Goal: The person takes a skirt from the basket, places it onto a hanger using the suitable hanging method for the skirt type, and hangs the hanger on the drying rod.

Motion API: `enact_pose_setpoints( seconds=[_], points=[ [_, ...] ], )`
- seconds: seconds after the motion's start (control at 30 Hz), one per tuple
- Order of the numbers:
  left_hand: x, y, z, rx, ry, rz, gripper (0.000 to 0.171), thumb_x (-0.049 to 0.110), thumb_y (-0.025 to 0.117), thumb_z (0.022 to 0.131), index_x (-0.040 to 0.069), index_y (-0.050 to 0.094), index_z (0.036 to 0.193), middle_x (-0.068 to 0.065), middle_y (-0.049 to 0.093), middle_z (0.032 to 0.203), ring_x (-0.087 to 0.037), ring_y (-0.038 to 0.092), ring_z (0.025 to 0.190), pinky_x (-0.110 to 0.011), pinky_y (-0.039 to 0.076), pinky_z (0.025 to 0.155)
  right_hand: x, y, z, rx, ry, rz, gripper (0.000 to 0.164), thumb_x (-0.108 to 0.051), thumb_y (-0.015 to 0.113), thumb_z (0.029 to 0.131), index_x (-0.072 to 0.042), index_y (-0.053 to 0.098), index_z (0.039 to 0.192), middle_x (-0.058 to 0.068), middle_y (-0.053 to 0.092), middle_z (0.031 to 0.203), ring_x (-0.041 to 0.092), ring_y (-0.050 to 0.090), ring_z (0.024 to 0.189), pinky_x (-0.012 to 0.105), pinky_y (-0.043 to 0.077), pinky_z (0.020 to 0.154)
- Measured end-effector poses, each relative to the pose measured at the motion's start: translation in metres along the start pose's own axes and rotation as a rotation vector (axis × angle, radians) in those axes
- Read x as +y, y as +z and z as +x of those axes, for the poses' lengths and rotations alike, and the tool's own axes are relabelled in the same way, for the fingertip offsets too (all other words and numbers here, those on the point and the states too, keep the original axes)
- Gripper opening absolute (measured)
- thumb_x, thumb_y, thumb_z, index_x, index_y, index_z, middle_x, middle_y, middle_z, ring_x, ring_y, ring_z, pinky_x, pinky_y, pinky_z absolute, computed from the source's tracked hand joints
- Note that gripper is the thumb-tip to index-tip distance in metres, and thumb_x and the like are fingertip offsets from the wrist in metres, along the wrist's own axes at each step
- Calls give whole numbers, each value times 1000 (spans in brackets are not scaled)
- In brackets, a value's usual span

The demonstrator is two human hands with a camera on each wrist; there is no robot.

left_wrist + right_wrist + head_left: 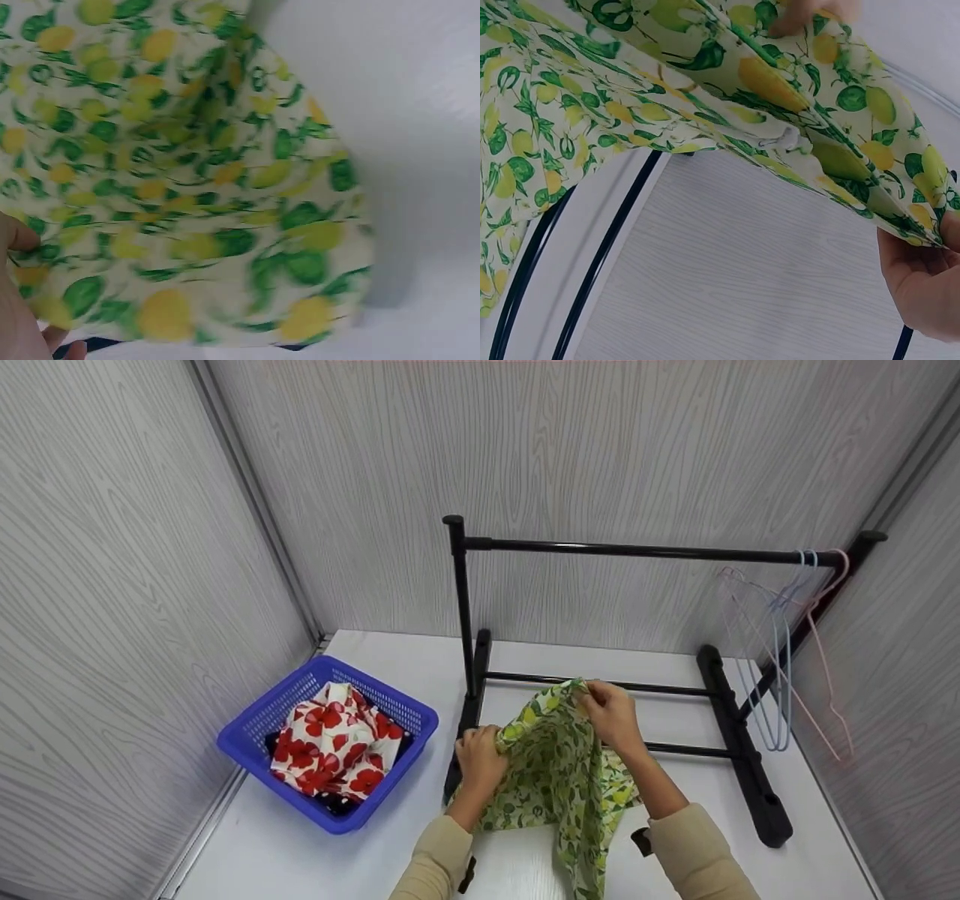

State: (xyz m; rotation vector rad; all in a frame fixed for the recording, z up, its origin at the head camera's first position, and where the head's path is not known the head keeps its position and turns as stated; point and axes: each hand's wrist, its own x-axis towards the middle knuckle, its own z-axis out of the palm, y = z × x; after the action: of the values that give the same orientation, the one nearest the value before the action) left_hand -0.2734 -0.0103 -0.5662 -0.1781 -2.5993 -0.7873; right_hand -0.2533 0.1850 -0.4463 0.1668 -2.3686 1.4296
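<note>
A lemon-print garment in green, yellow and white hangs between both hands, its lower part trailing over the white tabletop. At its upper left edge my left hand grips the cloth with curled fingers. My right hand pinches the upper right corner between thumb and fingers, higher than the left. From the right wrist, the right hand holds the end of a folded edge, and a small white tie or tag shows along that edge. Cloth fills most of the left wrist view, with the left fingers at its side.
A black clothes rack stands behind the hands, its feet on the table. Blue and pink hangers hang at its right end. To the left sits a blue basket with a red-flowered white garment over dark cloth. Wood-grain walls enclose the table.
</note>
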Motion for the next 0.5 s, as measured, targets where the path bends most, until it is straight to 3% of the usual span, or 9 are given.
enact_pose_setpoints(
  seconds=[0.13,0.2,0.33,0.43,0.5],
  points=[
    [-24,8,-6,-51,-52,-59,27,-4,66,71,12,71,93,-8,70,87,-28,62,85,-46,40,74,0,-12,3,-11,-58,-4,10,-2,60,87,2,69,88,15,61,68,1,41,53,18,35,51],
    [-35,9,-8,-85,-114,-113,31,-5,65,71,13,72,95,-9,71,89,-29,64,85,-48,40,75,-1,-19,5,-13,-66,3,10,-3,61,87,2,69,88,15,61,69,0,41,52,18,35,51],
    [-53,8,-9,-212,-226,-204,18,4,68,77,10,70,94,-11,71,98,-32,64,94,-56,40,81,1,-32,10,8,-40,33,10,-3,60,88,3,68,89,14,62,72,1,44,55,17,38,54],
    [-61,0,-4,-262,-228,-270,8,15,68,81,9,68,86,-11,70,92,-31,64,90,-55,42,80,3,-43,13,29,-12,50,11,-3,58,89,6,66,88,8,60,70,1,45,57,17,38,55],
    [-63,-9,5,-241,-194,-333,12,18,69,81,6,67,81,-11,70,86,-28,64,82,-49,46,76,4,-51,15,52,3,64,13,-3,58,89,8,64,86,2,58,67,2,46,57,17,39,55]
  ],
)
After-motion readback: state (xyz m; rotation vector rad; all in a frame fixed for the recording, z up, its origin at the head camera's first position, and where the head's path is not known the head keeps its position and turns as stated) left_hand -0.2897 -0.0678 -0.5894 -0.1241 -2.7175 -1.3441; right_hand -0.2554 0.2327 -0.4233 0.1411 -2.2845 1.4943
